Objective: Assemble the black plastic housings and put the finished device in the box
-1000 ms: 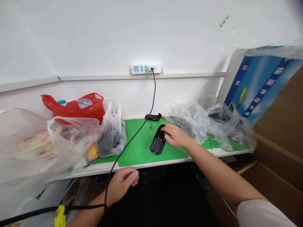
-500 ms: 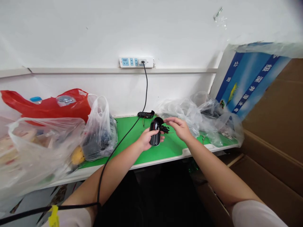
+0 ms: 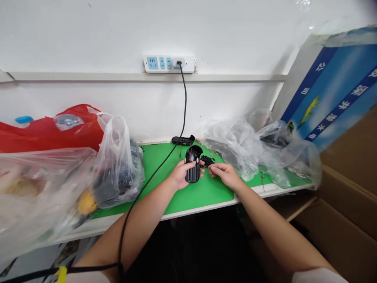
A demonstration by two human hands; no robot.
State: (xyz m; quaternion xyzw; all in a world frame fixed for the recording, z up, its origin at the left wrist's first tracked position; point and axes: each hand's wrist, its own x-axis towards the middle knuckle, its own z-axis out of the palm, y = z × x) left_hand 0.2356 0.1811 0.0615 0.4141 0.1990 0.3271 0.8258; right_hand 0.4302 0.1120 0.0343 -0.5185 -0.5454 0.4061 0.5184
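Observation:
A glossy black plastic housing (image 3: pixel 192 169), with a rounded hollow top and a ribbed lower part, is held upright in my left hand (image 3: pixel 180 174). My left thumb lies across its front and the fingers wrap behind it. Close by on the right, the thumb and forefinger of my right hand (image 3: pixel 223 173) are pinched together on what looks like a thin reddish wire (image 3: pixel 209 166). Small black pieces (image 3: pixel 207 160) lie in a pile just behind my right fingertips. Another black housing part (image 3: pixel 183 140) rests farther back, near the wall.
Clear plastic bags (image 3: pixel 235 141) lie on the green mat (image 3: pixel 203 194) at right, beside a blue printed carton (image 3: pixel 338 90). Filled bags (image 3: pixel 118 169) and a red bag (image 3: pixel 53 133) crowd the left. A black cable (image 3: pixel 165 159) runs from the power strip (image 3: pixel 169 63) across my left arm.
My right hand has come down from the housing's upper edge to beside its middle, its fingers now pinched. The left hand still holds the housing. The camera view has shifted slightly.

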